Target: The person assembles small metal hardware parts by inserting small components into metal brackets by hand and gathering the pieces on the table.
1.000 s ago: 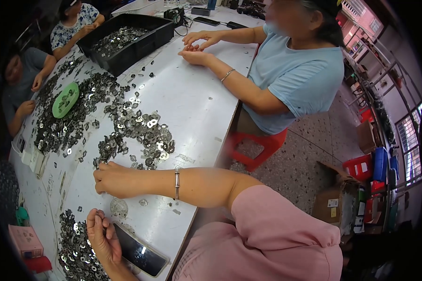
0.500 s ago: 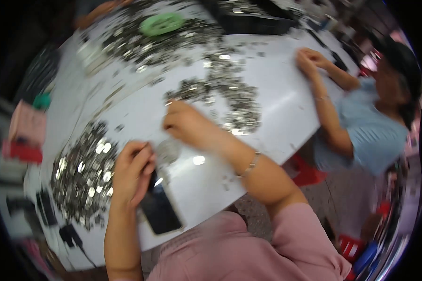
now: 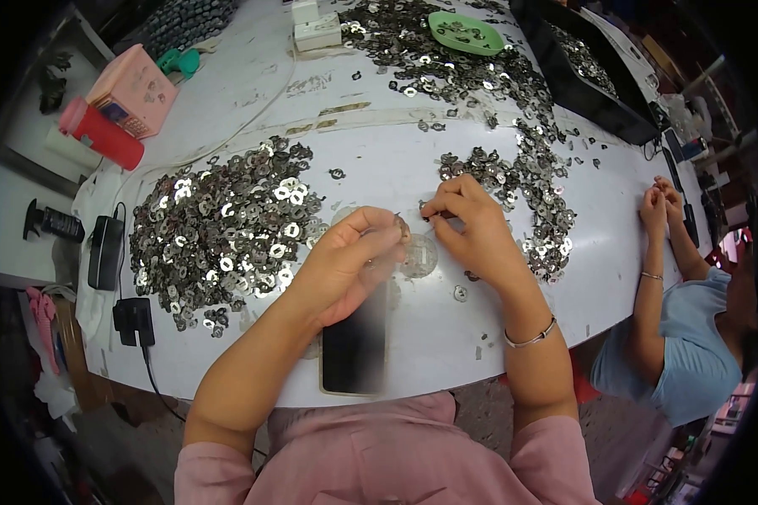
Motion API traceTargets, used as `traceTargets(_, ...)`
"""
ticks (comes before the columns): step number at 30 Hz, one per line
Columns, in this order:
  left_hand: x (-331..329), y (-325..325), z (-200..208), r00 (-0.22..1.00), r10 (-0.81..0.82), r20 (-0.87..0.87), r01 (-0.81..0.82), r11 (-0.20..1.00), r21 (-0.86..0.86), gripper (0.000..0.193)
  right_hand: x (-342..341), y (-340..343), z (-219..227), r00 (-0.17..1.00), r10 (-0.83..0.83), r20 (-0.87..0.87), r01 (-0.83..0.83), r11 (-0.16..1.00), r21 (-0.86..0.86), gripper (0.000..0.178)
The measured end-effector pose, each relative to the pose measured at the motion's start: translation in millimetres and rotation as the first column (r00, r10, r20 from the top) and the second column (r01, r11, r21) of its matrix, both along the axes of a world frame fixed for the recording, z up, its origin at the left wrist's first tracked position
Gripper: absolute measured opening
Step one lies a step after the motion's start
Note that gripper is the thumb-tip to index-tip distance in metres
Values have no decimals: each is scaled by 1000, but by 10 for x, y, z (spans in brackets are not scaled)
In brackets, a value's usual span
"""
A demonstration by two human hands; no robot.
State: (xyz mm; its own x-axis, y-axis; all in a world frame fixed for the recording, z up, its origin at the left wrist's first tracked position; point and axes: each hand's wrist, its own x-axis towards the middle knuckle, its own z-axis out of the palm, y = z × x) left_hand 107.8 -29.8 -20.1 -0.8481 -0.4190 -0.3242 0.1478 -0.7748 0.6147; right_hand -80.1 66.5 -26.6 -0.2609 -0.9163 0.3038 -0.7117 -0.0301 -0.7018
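My left hand is closed, thumb and fingers pinching a small flat metal piece at their tips. Close on its right, my right hand also pinches, with a small dark metal piece at its fingertips. The two hands are slightly apart above the white table. Under them lies a round, see-through disc. A dark phone rests by the near edge, partly behind my left hand. One loose ring-like piece lies below my right wrist.
Heaps of ring-like metal pieces lie left and right. Farther back are a green dish and a black bin. A red cup, pink box and black adapters line the left. A co-worker sits right.
The view has swung, shifting the scene across the picture. My right hand has come away from the right heap to beside my left hand, a small dark piece now at its fingertips.
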Motion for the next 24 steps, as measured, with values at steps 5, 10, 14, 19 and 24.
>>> traceTargets(5,2,-48,56,998,17,-54,-11,993,116,15,-28,-24,27,968,27,249,-28,1000,1,14)
traceTargets(10,18,-17,-24,992,-10,-122,27,991,135,20,10,-6,72,666,135,733,-77,991,-113,11)
traceTargets(14,0,29,34,998,-29,-56,30,999,30,16,24,2,29,586,245,772,-177,969,-174,13)
traceTargets(19,-34,58,45,997,-8,76,16,995,-103,13,88,-16,28,476,314,821,-247,944,-218,22)
traceTargets(24,-31,44,-23,997,43,58,-27,970,-242,14,102,-18,21,457,293,840,-234,951,-204,24)
